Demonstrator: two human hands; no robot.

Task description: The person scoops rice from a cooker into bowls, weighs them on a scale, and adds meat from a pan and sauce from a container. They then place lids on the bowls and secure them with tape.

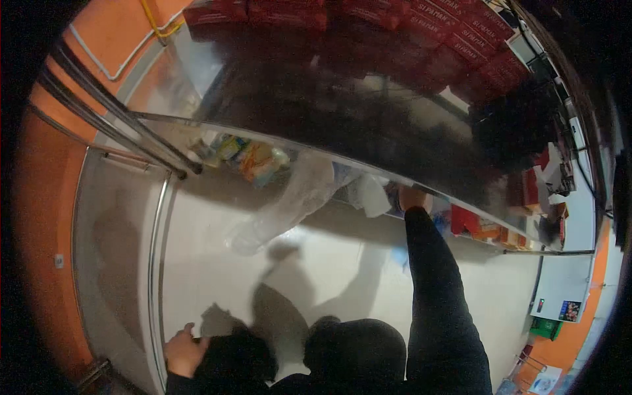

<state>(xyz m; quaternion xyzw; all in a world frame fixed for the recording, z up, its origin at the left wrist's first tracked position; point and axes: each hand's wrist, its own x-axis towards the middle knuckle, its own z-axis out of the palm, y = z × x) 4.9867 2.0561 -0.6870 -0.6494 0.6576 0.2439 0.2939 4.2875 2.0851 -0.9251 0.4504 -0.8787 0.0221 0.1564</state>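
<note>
My left hand [183,351] is low at the left, near my knee and beside a metal rail [158,250]. Its fingers show in part and look apart, with nothing in them. My right hand [413,198] reaches in under the edge of a steel table [316,99], at the lower shelf; its fingers are hidden there. Just left of it hangs a whitish plastic piece [370,196]. A clear plastic sheet or bag [289,201] spills from the shelf down to the floor. Right of my hand, red packaging [465,220] sits on the shelf.
Stacked dark red boxes [428,29] stand on the tabletop. Colourful packets [253,157] fill the shelf's left end. Metal pipes [118,112] run along the left. A white appliance [563,283] and a green crate [546,328] are at the right, above the pale floor [355,263].
</note>
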